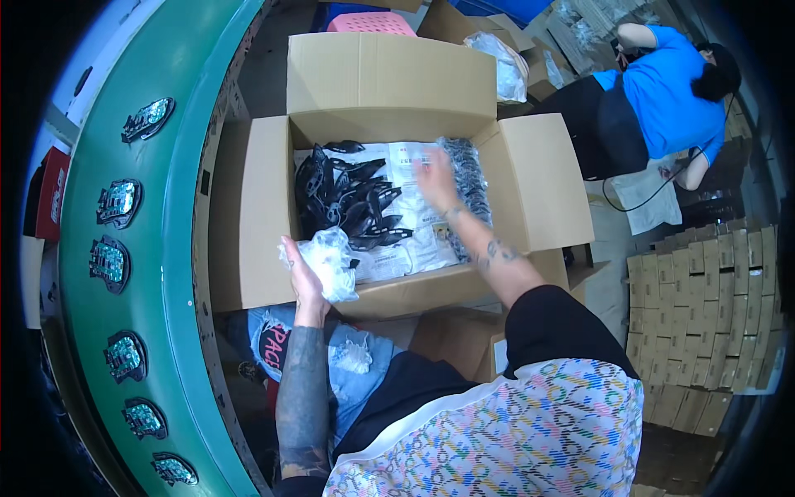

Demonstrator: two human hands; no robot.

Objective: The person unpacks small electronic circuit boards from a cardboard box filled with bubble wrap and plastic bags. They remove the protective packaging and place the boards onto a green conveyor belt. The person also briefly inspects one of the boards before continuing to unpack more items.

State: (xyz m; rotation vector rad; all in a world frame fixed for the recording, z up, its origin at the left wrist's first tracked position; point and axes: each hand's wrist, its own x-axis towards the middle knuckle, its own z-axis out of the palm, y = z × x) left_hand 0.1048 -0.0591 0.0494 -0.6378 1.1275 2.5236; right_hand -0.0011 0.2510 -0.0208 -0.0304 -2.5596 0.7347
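An open cardboard box stands in front of me with a pile of black plastic parts lying on white printed sheets. My left hand is at the box's near edge, shut on a crumpled clear plastic bag. Inside the box, my right hand hovers with fingers spread over a clear bag of dark parts along the right wall; it is blurred and holds nothing that I can see.
A green conveyor belt curves along my left, carrying several circuit boards. A person in a blue shirt crouches at the back right. Stacked small cartons stand to the right, with more boxes and a pink stool behind.
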